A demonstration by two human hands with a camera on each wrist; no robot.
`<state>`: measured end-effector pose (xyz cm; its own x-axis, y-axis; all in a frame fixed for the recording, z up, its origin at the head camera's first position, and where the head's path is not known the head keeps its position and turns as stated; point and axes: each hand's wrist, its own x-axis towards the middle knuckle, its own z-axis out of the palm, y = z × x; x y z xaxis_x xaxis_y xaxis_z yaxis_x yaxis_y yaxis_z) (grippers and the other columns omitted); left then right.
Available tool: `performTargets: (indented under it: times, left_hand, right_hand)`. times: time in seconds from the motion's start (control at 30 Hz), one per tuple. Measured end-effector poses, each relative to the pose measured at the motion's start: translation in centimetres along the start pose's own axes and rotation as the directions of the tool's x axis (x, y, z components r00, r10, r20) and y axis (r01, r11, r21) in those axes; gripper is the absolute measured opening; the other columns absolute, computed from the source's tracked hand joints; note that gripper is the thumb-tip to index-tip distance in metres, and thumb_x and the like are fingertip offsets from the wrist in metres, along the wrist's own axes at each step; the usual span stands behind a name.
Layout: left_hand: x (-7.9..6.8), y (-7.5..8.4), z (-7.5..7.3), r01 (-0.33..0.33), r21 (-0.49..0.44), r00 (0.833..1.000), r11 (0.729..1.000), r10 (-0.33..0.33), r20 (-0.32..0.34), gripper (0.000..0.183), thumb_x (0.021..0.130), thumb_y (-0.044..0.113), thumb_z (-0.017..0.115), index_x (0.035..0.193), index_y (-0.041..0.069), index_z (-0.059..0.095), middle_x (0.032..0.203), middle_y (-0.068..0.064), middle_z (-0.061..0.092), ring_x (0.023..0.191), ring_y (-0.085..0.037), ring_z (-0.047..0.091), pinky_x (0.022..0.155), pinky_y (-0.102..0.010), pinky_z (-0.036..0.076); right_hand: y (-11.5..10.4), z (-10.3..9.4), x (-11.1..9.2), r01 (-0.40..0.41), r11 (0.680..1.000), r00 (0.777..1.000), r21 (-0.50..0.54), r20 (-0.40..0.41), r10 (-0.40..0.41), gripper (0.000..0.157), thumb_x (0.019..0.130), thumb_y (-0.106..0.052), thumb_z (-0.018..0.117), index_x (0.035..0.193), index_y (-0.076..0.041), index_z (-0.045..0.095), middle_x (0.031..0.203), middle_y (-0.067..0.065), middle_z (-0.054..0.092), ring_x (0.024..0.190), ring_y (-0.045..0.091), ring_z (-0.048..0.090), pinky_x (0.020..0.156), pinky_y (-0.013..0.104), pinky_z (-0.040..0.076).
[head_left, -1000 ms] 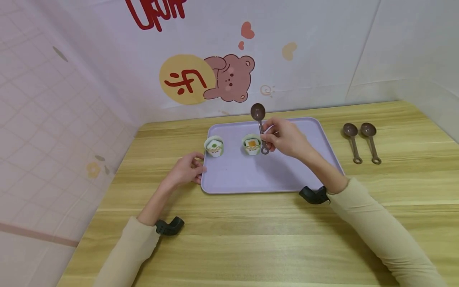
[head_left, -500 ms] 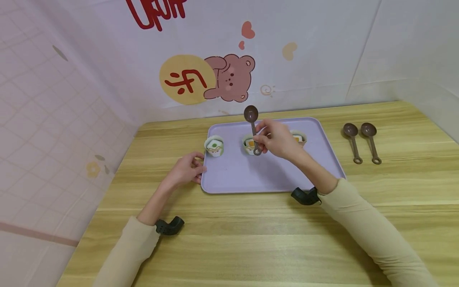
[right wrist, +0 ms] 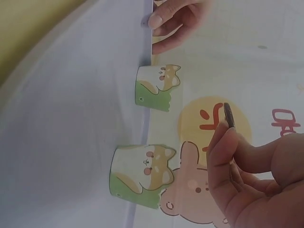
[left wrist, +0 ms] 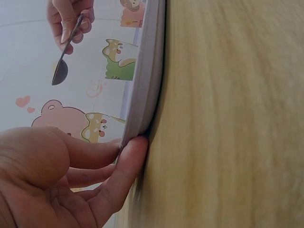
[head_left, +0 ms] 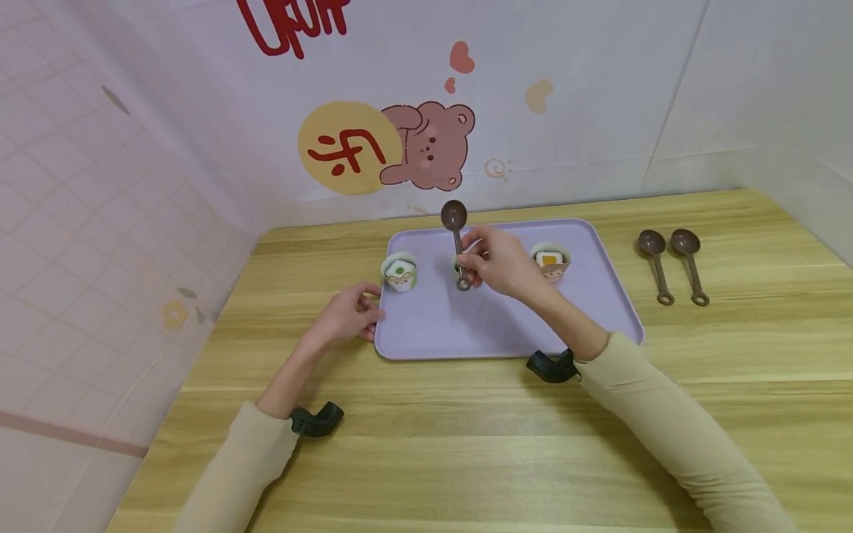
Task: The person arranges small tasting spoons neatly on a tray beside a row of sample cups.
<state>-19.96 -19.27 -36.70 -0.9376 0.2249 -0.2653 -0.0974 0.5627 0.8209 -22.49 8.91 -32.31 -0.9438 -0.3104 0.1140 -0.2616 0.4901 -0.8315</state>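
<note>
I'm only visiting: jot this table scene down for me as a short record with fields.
Right hand: holds a brown spoon by its handle above the tray
Left hand: holds the tray's left edge
Tray: lilac, on a wooden table
Cups on tray: left cup, middle cup (mostly hidden in head view), right cup
Other spoons: two brown ones, right of the tray

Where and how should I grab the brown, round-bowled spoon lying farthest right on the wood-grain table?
Probably pinch that spoon mid-handle, coming from the near right: its slim handle points toward you, while another brown spoon lies close on its left.
</note>
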Motion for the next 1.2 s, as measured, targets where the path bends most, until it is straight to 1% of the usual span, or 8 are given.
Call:
performTargets:
  times: [0.07,0.13,0.3,0.6,0.7,0.9,1.03,1.2]
  left_hand:
    - [0.0,0.0,0.0,0.002,0.002,1.0,1.0,-0.002,-0.002,0.042,0.1,0.0,0.06,0.139,-0.006,0.044,0.104,-0.021,0.059,0.066,-0.018,0.065,0.064,-0.033,0.064]
    - [-0.1,0.1,0.1,0.002,0.005,1.0,1.0,-0.002,-0.004,0.042,0.1,-0.001,0.06,0.139,-0.006,0.045,0.104,-0.021,0.059,0.066,-0.018,0.065,0.064,-0.033,0.064]
    - [0.0,0.0,0.1,-0.004,0.006,1.0,1.0,0.004,-0.005,0.042,0.1,-0.001,0.06,0.139,-0.007,0.045,0.103,-0.021,0.059,0.066,-0.018,0.064,0.063,-0.032,0.064]
    - [0.0,0.0,0.1,-0.006,-0.006,1.0,1.0,0.006,-0.002,0.042,0.1,-0.001,0.059,0.139,-0.007,0.044,0.103,-0.021,0.059,0.065,-0.017,0.064,0.063,-0.033,0.064]
    - [0.0,0.0,0.1,-0.008,-0.007,1.0,1.0,0.008,0.0,0.043,0.1,-0.002,0.059,0.139,-0.007,0.044,0.104,-0.022,0.059,0.066,-0.018,0.065,0.064,-0.033,0.064]
    - [0.0,0.0,0.1,-0.009,0.004,1.0,1.0,0.009,-0.004,0.043,0.1,-0.001,0.06,0.14,-0.007,0.044,0.104,-0.022,0.059,0.066,-0.018,0.065,0.064,-0.033,0.064]
    - [0.0,0.1,0.1,-0.009,0.006,1.0,1.0,0.009,-0.009,0.043,0.099,-0.001,0.06,0.14,-0.007,0.045,0.103,-0.021,0.06,0.067,-0.018,0.064,0.063,-0.033,0.064]
    - [-0.1,0.2,0.1,-0.008,0.01,1.0,1.0,0.008,-0.01,0.043,0.099,-0.001,0.06,0.139,-0.007,0.045,0.102,-0.021,0.06,0.065,-0.017,0.064,0.063,-0.032,0.064]
  right_hand:
    - [0.0,0.2,0.1,0.006,1.0,1.0,-0.005,0.002,-0.006,0.019,0.098,-0.007,0.067,0.11,0.003,0.057,0.078,0.011,0.069,0.057,0.018,0.065,0.057,0.034,0.06]
    - [-0.2,0.4,0.1,0.013,1.0,1.0,-0.005,0.004,-0.013,0.018,0.098,-0.008,0.068,0.109,0.003,0.057,0.076,0.01,0.069,0.057,0.019,0.065,0.057,0.035,0.06]
    - [-0.3,1.0,0.4,0.009,1.0,1.0,0.01,0.007,-0.009,0.018,0.098,-0.007,0.067,0.109,0.003,0.058,0.075,0.011,0.068,0.058,0.02,0.065,0.063,0.044,0.062]
    - [-0.1,2.1,0.8,-0.005,1.0,1.0,0.031,0.007,0.005,0.018,0.097,-0.006,0.068,0.108,0.005,0.059,0.076,0.013,0.07,0.057,0.023,0.067,0.062,0.045,0.063]
    - [-0.1,2.4,1.0,-0.011,0.999,1.0,0.031,0.001,0.011,0.017,0.097,-0.005,0.068,0.107,0.005,0.059,0.076,0.013,0.071,0.055,0.02,0.066,0.06,0.041,0.063]
    - [-0.1,3.1,1.0,-0.02,1.0,1.0,0.017,0.0,0.02,0.016,0.097,-0.006,0.068,0.107,0.004,0.059,0.077,0.013,0.071,0.056,0.018,0.065,0.052,0.025,0.057]
    - [-0.3,3.4,1.1,-0.024,1.0,1.0,0.013,-0.003,0.024,0.016,0.097,-0.005,0.067,0.107,0.004,0.059,0.078,0.013,0.072,0.058,0.021,0.066,0.051,0.023,0.056]
    - [-0.4,3.9,1.2,-0.032,0.999,0.999,0.014,-0.012,0.032,0.016,0.096,-0.003,0.067,0.107,0.005,0.058,0.078,0.014,0.072,0.056,0.016,0.064,0.051,0.022,0.055]
